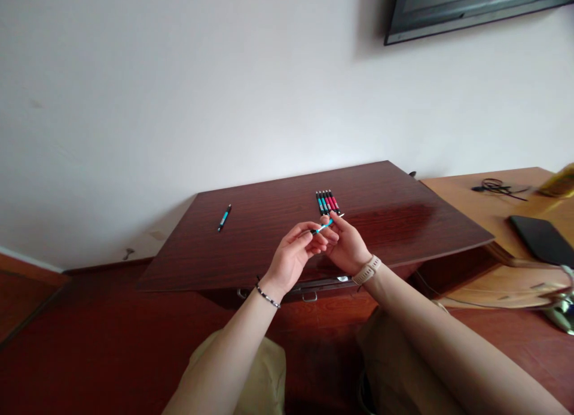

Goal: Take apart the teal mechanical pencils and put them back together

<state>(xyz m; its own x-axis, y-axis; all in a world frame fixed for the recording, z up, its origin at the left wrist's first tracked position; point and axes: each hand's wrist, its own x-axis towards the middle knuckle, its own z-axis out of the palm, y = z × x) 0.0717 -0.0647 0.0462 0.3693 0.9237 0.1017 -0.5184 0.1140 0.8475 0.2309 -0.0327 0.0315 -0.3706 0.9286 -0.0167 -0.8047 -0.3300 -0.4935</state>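
Fingers of my left hand (293,253) and right hand (345,244) pinch the ends of a teal pen (323,226) above the dark wooden table (269,247), near a row of pens (327,202), while the lettering on the television (470,5), cut off at the top, is too blurred to read.

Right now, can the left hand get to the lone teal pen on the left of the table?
Probably yes. The left hand is pinching a teal pen together with the right hand, so it must let go first. The bare tabletop between it and the lone pen looks unobstructed.
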